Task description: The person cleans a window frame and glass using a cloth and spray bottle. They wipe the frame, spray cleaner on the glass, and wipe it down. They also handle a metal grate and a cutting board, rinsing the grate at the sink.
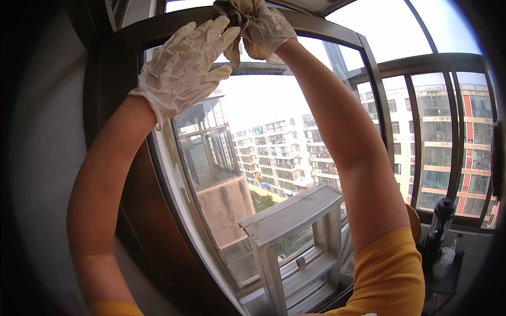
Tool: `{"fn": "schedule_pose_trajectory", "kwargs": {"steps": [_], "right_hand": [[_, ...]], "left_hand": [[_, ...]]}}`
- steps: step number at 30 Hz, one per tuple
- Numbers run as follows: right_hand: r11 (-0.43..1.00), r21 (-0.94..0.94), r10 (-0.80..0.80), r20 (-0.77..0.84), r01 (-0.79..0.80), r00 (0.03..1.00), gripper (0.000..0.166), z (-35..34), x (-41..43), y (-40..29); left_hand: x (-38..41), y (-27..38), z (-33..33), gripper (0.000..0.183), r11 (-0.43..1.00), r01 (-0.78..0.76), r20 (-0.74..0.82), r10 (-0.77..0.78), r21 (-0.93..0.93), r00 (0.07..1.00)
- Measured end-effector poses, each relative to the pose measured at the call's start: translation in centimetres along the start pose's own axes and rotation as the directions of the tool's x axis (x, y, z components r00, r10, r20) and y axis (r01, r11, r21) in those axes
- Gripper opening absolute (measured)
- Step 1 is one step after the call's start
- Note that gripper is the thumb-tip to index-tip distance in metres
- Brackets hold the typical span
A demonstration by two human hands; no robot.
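Observation:
My left hand [184, 65], in a wrinkled whitish disposable glove, is raised with fingers apart near the upper left corner of a dark-framed glass panel [272, 102]. It holds nothing. My right hand [272, 31], gloved alike, grips a crumpled brownish cloth [241, 23] against the top rail of the frame [320, 27]. Part of the cloth hangs below the rail, over the glass. The right fingers are largely hidden by the cloth and glove folds.
An aluminium stepladder [292, 217] stands below, between my arms. At lower right, a dark-capped clear bottle [440, 223] and a crumpled plastic bag [444, 260] rest on a dark surface. A brown door frame [158, 221] and grey wall [43, 158] lie left; windows stand right.

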State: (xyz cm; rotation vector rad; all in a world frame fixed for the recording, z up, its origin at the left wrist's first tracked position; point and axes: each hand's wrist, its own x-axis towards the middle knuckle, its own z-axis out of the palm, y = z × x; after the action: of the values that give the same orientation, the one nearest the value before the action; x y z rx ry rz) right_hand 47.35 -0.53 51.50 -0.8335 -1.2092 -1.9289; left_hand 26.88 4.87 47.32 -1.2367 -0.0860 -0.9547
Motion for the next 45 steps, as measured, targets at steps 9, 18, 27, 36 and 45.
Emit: {"fn": "schedule_pose_trajectory", "kwargs": {"steps": [9,18,27,36,45], "right_hand": [[0.962,0.239,0.121,0.055,-0.131,0.991,0.045,0.7,-2.7,7.3],[0.754,0.278,0.568,0.181,-0.596,0.803,0.043,4.6,-8.0,20.3],[0.881,0.119,0.472,-0.178,-0.457,0.863,0.043,4.0,-9.1,19.9],[0.934,0.358,0.122,-0.272,-0.018,0.954,0.022,6.7,-6.5,22.0],[0.417,0.436,0.840,0.151,-0.798,0.521,0.053,8.3,-14.6,34.2]], "left_hand": [[5.9,-2.9,9.4,0.072,0.980,0.199,0.155,-0.194,-0.016,0.969],[5.6,-2.4,9.9,0.073,0.940,0.329,0.156,-0.313,-0.090,0.937],[7.0,-1.2,8.9,0.074,0.933,0.360,0.286,-0.344,-0.004,0.894],[6.4,-2.1,9.9,0.072,0.903,0.427,0.276,-0.400,-0.045,0.874],[5.4,-1.9,9.2,0.071,0.899,0.412,0.184,-0.384,-0.148,0.905]]}}
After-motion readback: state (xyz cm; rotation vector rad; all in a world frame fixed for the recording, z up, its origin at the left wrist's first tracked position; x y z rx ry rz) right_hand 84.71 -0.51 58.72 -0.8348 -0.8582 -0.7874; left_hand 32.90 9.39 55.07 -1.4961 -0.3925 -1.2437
